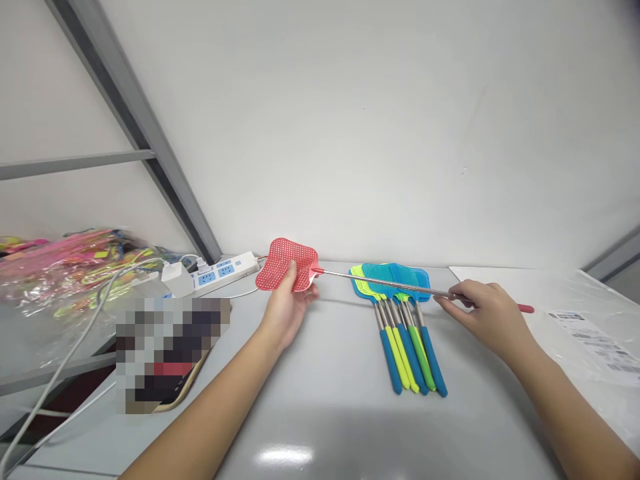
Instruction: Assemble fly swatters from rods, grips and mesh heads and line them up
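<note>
A red fly swatter (289, 265) with a perforated head and a long, drawn-out metal rod is held up in both hands, over the table. My left hand (293, 303) pinches the red head near its neck, thumb on top. Closed round the rod near the handle end is my right hand (487, 313); the red tip of the handle sticks out past it. Under the rod, several more fly swatters (397, 280) lie side by side, their heads overlapping, in blue, yellow and green, with short rods and coloured handles pointing toward me.
At left, a white power strip (225, 273) with plugs and cables lies near the wall. A blurred-out phone (175, 360) is in front of it. Plastic-bagged colourful items (100, 267) fill the far left behind a grey metal frame (140, 120). Clear plastic sheeting (595, 327) covers the right.
</note>
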`<action>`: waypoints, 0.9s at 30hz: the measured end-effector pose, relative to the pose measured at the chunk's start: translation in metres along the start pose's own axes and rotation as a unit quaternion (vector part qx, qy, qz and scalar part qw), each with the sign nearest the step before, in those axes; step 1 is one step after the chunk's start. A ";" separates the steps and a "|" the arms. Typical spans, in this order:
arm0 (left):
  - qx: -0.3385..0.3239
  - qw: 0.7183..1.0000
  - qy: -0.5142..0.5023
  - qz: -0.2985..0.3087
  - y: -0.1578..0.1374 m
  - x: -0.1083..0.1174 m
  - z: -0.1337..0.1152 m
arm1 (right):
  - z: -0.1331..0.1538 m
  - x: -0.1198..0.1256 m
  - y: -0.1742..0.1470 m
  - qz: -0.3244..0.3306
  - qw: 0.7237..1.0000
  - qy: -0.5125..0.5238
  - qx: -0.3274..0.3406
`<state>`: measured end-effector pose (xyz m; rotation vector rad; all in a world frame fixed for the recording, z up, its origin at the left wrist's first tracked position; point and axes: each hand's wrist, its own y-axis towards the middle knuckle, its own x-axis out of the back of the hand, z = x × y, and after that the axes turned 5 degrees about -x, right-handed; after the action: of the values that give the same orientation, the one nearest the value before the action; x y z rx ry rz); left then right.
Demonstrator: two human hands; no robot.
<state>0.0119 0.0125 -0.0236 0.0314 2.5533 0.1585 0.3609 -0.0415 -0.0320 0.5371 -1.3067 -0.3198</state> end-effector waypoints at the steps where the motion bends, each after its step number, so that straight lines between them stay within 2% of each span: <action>1: -0.012 1.000 0.003 -0.019 0.001 0.000 -0.001 | 0.000 0.000 0.000 0.009 1.000 0.004 0.004; 6: -0.070 0.995 0.054 -0.050 0.005 0.005 0.005 | 0.005 -0.003 -0.003 0.069 0.997 0.006 0.034; 11: -0.066 0.988 0.130 -0.040 -0.009 -0.002 0.025 | 0.035 -0.003 -0.006 0.087 0.994 -0.014 0.067; 13: -0.073 0.980 0.183 -0.014 -0.022 -0.012 0.031 | 0.053 -0.005 -0.009 0.098 0.992 -0.019 0.072; 15: -0.068 0.973 0.216 0.043 -0.034 -0.023 0.036 | 0.072 -0.007 -0.012 0.113 0.990 -0.004 0.078; 18: -0.051 0.967 0.222 0.118 -0.044 -0.034 0.038 | 0.093 -0.011 -0.016 0.134 0.989 0.024 0.051; 20: -0.039 0.971 0.201 0.125 -0.042 -0.035 0.037 | 0.098 -0.011 -0.016 0.141 0.988 0.040 0.050; 22: -0.032 0.984 0.150 0.090 -0.033 -0.030 0.035 | 0.098 -0.010 -0.016 0.144 0.987 0.051 0.049; 24: -0.038 0.996 0.080 0.020 -0.021 -0.022 0.031 | 0.094 -0.007 -0.015 0.156 0.986 0.052 0.028; 27: -0.062 0.995 0.006 -0.083 0.000 -0.006 0.020 | 0.089 -0.003 -0.015 0.194 0.979 0.056 -0.005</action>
<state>0.0278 0.0141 -0.0373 -0.2305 2.5383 0.2534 0.2750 -0.0696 -0.0274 0.2772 -1.2683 0.0285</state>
